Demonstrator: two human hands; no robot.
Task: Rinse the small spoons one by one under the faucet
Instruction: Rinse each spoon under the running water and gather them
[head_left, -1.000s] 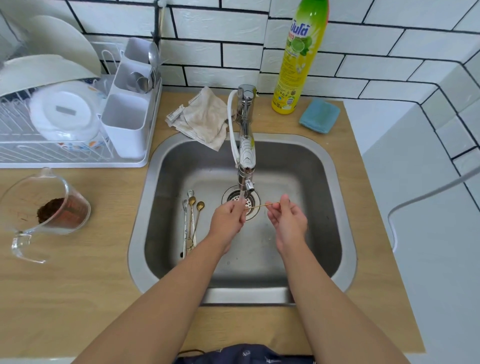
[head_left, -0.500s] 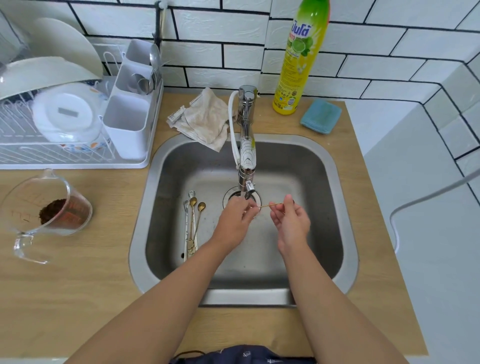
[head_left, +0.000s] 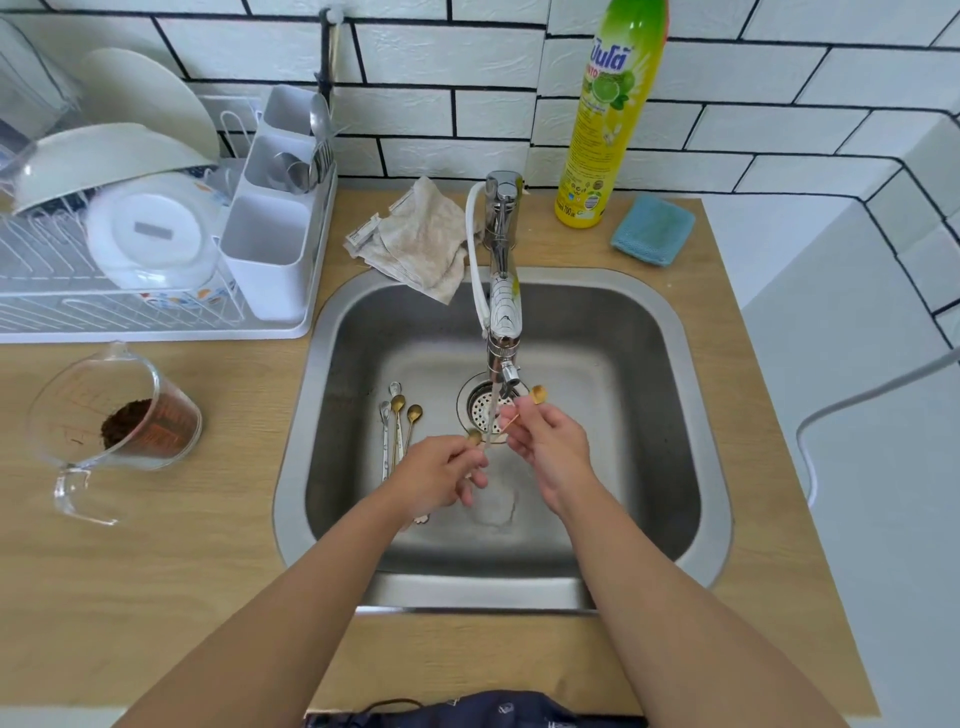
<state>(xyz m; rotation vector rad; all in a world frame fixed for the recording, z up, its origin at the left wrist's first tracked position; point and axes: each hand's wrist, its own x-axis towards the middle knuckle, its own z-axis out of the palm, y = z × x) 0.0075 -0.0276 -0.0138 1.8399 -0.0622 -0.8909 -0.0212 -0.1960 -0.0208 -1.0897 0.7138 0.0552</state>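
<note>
— Where does everything sit? 
— The sink (head_left: 691, 426) is set in the counter (head_left: 156, 571), with the faucet (head_left: 503, 291) at its back edge, reaching forward over the drain (head_left: 480, 402). Left of the drain, a few spoons (head_left: 397, 421) lie in the basin. 
— And around it? 
— The dish rack (head_left: 156, 291) stands on the counter to the left, a measuring cup (head_left: 114, 415) in front of it. Behind the sink, a cloth (head_left: 415, 239) lies left of the faucet; right of it stand a bottle (head_left: 608, 119) and then a sponge (head_left: 652, 228), against the wall.

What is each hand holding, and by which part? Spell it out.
Right hand pinches a gold spoon by its thin handle. Left hand grips another small spoon; the held part is hidden.
</note>
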